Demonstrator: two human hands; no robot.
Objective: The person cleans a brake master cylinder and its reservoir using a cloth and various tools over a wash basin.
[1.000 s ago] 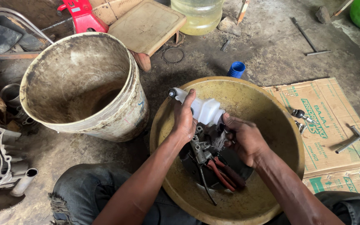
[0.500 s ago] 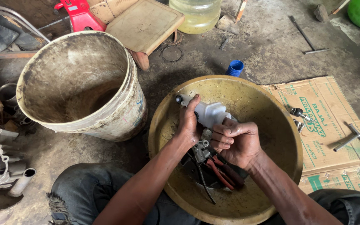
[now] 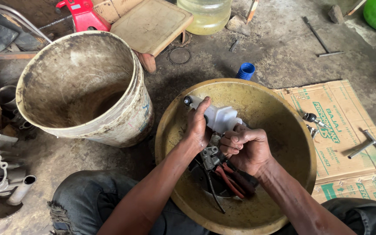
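A white plastic reservoir with a small black-capped nozzle sits on top of a grey metal valve body, both held over the middle of a wide, dented yellow metal basin. The left hand is wrapped around the reservoir's left side, thumb up near the nozzle. The right hand is closed in a tight fist against the reservoir's lower right end; what it grips inside the fist cannot be told. Red-handled pliers and a thin black wire lie in the basin just under the hands. Left of the basin stands a large dirty white plastic bucket, touching or nearly touching its rim. A small blue ribbed cap lies on the concrete beyond the basin, and flattened brown cardboard with loose bolts lies to the right. The reservoir's long axis runs from upper left to lower right, nozzle pointing toward the bucket.
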